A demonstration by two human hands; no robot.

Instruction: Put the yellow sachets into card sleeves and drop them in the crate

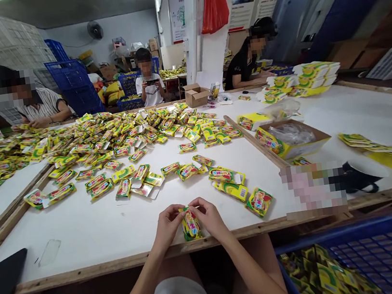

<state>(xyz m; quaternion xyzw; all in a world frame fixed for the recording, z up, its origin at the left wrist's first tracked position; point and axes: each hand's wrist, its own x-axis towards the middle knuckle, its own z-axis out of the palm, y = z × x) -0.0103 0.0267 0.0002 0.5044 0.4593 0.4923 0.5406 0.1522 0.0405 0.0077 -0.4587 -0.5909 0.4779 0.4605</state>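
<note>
Between my two hands, at the table's front edge, stands a small yellow and green printed carton (191,226). My left hand (170,221) pinches its upper left corner with thumb and forefinger. The fingers of my right hand (206,213) are closed on its upper right corner. To the right of my hands lies another such carton (259,202). A little farther back are more cartons (226,176), and some of those near the middle show open white flaps (147,189).
A large heap of cartons (135,126) covers the far side. Wooden strips (253,141) divide the white table (102,233). An open box (305,146) with clear plastic and a black mug (357,178) stand right. A blue crate (387,237) holds cartons below. Several people sit beyond.
</note>
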